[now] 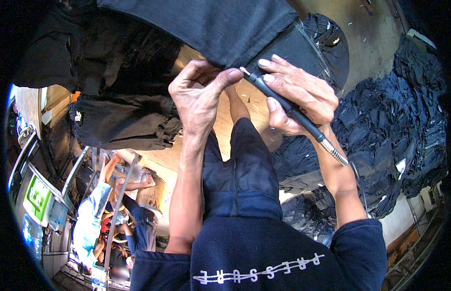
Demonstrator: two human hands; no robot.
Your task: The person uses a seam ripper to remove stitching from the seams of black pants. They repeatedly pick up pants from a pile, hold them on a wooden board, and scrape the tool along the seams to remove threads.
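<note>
My right hand (303, 94) is wrapped round a black pen-shaped handpiece (283, 102). A coiled metal spring and a thin cord trail from its lower end, beside my right forearm. The tip of the handpiece comes right up to my left thumb. My left hand (198, 94) is closed in a pinch at the lower edge of a dark garment (211, 31), with thumb and forefinger on the cloth. The garment spreads out above both hands, over a flat dark board (298, 51). My left fingertips are partly hidden behind the thumb and the cloth.
Large heaps of dark garments (351, 126) lie to the right. More dark cloth (123, 121) hangs or lies on the left. Below is a light brown floor (160, 162) with small scraps. Other people (97, 208) sit at the lower left, near a metal pole (119, 203).
</note>
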